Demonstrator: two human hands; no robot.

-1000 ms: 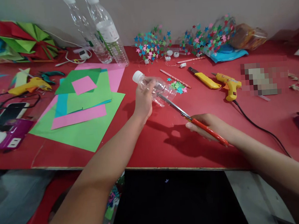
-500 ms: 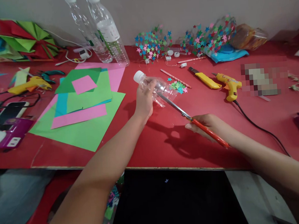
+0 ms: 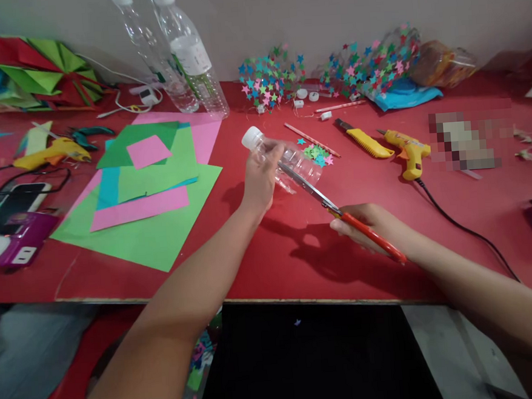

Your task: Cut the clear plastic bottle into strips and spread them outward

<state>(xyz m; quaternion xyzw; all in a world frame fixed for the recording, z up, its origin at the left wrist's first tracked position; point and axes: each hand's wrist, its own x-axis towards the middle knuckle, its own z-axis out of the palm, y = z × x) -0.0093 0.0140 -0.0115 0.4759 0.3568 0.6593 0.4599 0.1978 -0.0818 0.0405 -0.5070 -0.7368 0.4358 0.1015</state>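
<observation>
My left hand (image 3: 259,182) is wrapped round a small clear plastic bottle (image 3: 297,159) with a white cap, held on its side just above the red table (image 3: 297,252). My right hand (image 3: 372,225) grips red-handled scissors (image 3: 340,212). Their metal blades reach up and left into the bottle's body, close to my left fingers. Loose paper stars (image 3: 318,154) in green, blue and pink lie on the table just behind the bottle.
Green and pink paper sheets (image 3: 147,195) lie at the left. Two tall clear bottles (image 3: 187,59) stand at the back. A yellow utility knife (image 3: 364,139) and a corded yellow glue gun (image 3: 407,150) lie at the right. Another glue gun (image 3: 53,152) lies far left.
The bottle and my left hand have shifted slightly to the right and up. The scissors stay in the bottle at nearly the same angle.
</observation>
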